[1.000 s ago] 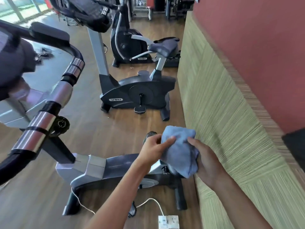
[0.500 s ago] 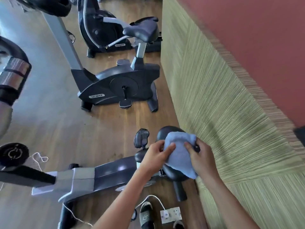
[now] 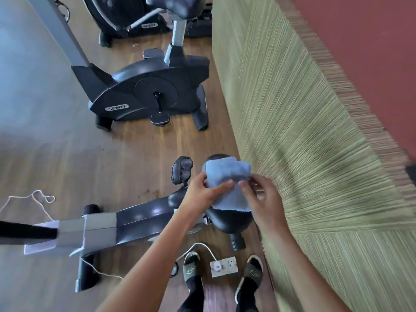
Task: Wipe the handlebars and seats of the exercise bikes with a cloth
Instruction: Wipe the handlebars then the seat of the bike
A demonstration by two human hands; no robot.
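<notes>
A folded blue cloth [image 3: 227, 183] is held over the black seat [image 3: 229, 221] of the nearest exercise bike [image 3: 135, 221]. My left hand [image 3: 202, 194] pinches the cloth's left edge with thumb on top. My right hand [image 3: 263, 199] grips its right side. The cloth covers the front part of the seat; the seat's rear bulge shows below it. A second bike [image 3: 148, 88] stands further ahead, its seat [image 3: 177, 5] at the top edge.
A green woven wall panel [image 3: 315, 131] runs close along the right. A white power strip [image 3: 224, 266] with a cable lies on the wood floor between my sandalled feet. A black pedal [image 3: 182, 170] sticks up left of the seat. A third machine [image 3: 126, 16] stands behind.
The view has tilted down from the handlebars to the near bike's seat. Both hands, still holding the cloth, have come down over the seat.
</notes>
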